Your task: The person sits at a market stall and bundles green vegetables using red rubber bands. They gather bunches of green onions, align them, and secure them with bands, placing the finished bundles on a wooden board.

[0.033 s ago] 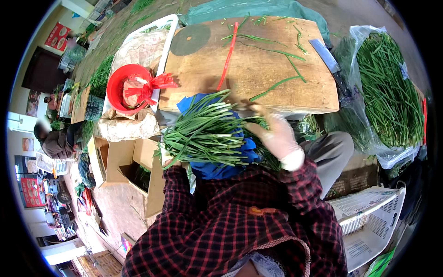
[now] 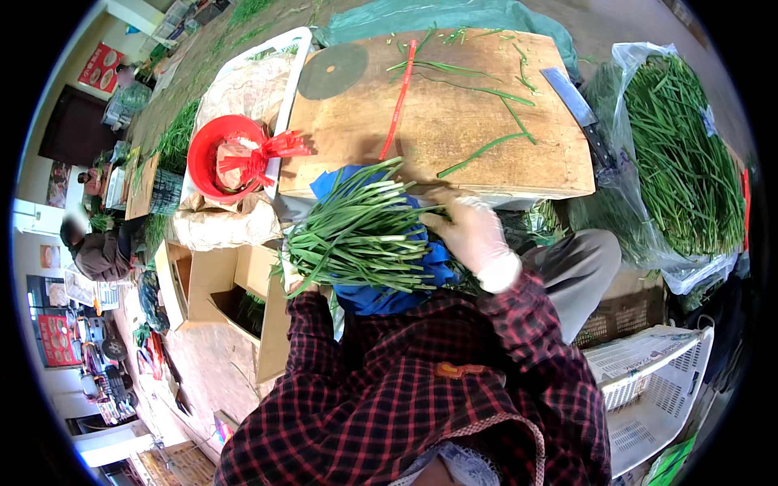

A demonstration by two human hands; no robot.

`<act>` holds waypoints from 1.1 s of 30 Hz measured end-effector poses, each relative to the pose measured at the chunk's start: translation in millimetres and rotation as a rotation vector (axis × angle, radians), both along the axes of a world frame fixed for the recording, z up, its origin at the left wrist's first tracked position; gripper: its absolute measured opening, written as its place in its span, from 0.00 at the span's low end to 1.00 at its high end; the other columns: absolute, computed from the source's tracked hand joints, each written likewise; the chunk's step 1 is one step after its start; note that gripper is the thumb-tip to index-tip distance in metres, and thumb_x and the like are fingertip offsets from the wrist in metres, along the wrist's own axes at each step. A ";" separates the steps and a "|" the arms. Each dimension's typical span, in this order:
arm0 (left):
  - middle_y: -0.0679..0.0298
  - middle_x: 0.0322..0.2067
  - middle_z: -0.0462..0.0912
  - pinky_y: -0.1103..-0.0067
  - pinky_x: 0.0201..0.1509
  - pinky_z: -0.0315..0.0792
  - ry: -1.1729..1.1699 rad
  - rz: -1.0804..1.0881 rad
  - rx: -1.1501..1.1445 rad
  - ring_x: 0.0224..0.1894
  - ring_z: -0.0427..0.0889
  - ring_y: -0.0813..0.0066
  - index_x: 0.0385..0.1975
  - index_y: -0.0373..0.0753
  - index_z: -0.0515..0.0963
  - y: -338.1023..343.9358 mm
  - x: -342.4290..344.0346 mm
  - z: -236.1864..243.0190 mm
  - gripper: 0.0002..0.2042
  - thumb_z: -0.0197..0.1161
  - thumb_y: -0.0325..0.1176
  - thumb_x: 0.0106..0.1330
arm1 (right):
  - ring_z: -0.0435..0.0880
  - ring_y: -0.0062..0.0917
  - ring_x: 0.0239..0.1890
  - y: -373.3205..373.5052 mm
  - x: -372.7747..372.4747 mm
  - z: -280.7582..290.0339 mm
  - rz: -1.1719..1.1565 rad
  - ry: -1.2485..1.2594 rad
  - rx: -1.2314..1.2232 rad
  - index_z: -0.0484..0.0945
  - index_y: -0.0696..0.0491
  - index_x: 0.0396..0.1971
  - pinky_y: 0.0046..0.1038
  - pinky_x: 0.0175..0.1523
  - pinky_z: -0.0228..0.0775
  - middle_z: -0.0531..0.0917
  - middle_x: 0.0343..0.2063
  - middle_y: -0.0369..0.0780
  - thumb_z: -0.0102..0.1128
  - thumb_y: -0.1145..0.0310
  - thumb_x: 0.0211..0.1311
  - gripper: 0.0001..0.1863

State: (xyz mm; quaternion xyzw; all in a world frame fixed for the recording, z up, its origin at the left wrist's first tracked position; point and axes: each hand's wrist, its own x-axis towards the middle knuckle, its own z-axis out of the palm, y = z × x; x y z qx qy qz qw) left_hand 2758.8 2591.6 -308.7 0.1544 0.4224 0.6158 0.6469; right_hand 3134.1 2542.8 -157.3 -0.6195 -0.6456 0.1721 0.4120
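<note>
A bunch of long green leaves [image 2: 348, 235], like chives, lies over a blue cloth [image 2: 352, 296] at my lap, white stem ends pointing right. My left hand [image 2: 294, 278], largely hidden, holds the bunch's left side. My right hand [image 2: 462, 231], in a pale glove, is at the stem ends, slightly blurred, thumb and fingers apart. Just beyond is a wooden board [image 2: 324, 138] with a red strip [image 2: 395, 109], loose green pieces [image 2: 478, 150] and a dark round patch. A knife [image 2: 567, 97] rests at its right edge.
A red bucket [image 2: 211, 130] of red strips sits in a white crate [image 2: 292, 85]. Cardboard boxes [image 2: 271, 340] stand lower left, a bag of greens [image 2: 681, 162] right, a white basket [image 2: 648, 421] lower right. A seated person [image 2: 101, 255] and others are at the far left.
My right hand has moved slightly left, closer to the stem ends. My left hand and the bunch show no visible movement.
</note>
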 end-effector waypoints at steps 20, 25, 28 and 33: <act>0.55 0.47 0.76 0.64 0.53 0.71 0.023 0.010 -0.014 0.48 0.75 0.60 0.50 0.37 0.71 1.1 -13.9 2.8 0.18 0.43 0.41 0.68 | 0.75 0.37 0.38 -40.7 33.6 30.6 -0.194 -0.141 0.023 0.79 0.50 0.33 0.35 0.43 0.67 0.78 0.32 0.42 0.63 0.66 0.48 0.11; 0.55 0.47 0.76 0.64 0.53 0.71 0.021 -0.014 -0.012 0.49 0.75 0.60 0.50 0.37 0.71 6.8 -3.0 14.2 0.18 0.43 0.41 0.68 | 0.75 0.37 0.28 -12.4 -11.4 13.1 -0.005 -0.146 0.054 0.77 0.53 0.22 0.36 0.33 0.67 0.75 0.20 0.41 0.63 0.61 0.46 0.10; 0.55 0.47 0.76 0.64 0.53 0.71 0.034 0.014 -0.006 0.49 0.75 0.60 0.50 0.37 0.71 1.4 -12.7 15.0 0.18 0.43 0.41 0.68 | 0.75 0.38 0.29 -11.6 -8.6 19.9 -0.109 -0.005 0.084 0.77 0.54 0.21 0.36 0.34 0.66 0.76 0.21 0.42 0.62 0.62 0.49 0.10; 0.55 0.47 0.76 0.64 0.53 0.71 0.028 0.017 -0.015 0.49 0.75 0.60 0.50 0.37 0.70 2.6 -11.0 14.0 0.18 0.44 0.40 0.68 | 0.75 0.39 0.34 -7.9 -23.2 20.7 0.209 -0.094 0.151 0.77 0.55 0.19 0.36 0.38 0.66 0.76 0.25 0.42 0.63 0.62 0.46 0.11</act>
